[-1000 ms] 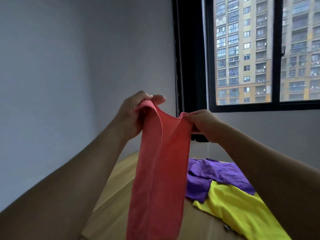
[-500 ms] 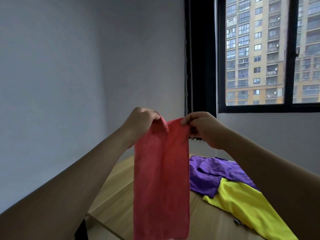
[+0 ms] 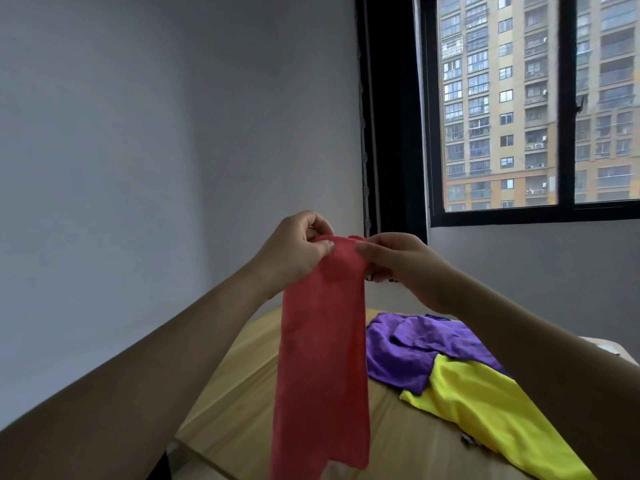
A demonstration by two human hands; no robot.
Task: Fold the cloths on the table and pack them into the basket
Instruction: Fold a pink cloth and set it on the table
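Cloths are the matter of the head view, the only view, and the long coral-red microfibre cloth [image 3: 322, 362] hangs in the air above the near part of the pale wooden table [image 3: 242, 410]. It is folded lengthwise into a narrow band that falls straight down from the two hands and leaves the picture at the lower edge. The left hand [image 3: 298, 251] pinches the upper left corner of this red cloth between thumb and curled fingers. The right hand [image 3: 398, 261] grasps the upper right corner, its fingers bent round the fabric edge. The two hands are close together, almost touching, at the top of the band, well above the table.

On the table, to the right of the hanging red cloth, lies a crumpled purple cloth [image 3: 415, 351]. A bright yellow cloth [image 3: 485, 420] lies nearer than the purple one on the same tabletop and overlaps its near edge. A small dark object [image 3: 467, 439], too small to identify, rests on the table just beside the yellow cloth's left edge.

Beyond the table stands a grey wall [image 3: 173, 133], and above the table's far right side a black-framed window [image 3: 568, 109] shows tall apartment blocks.
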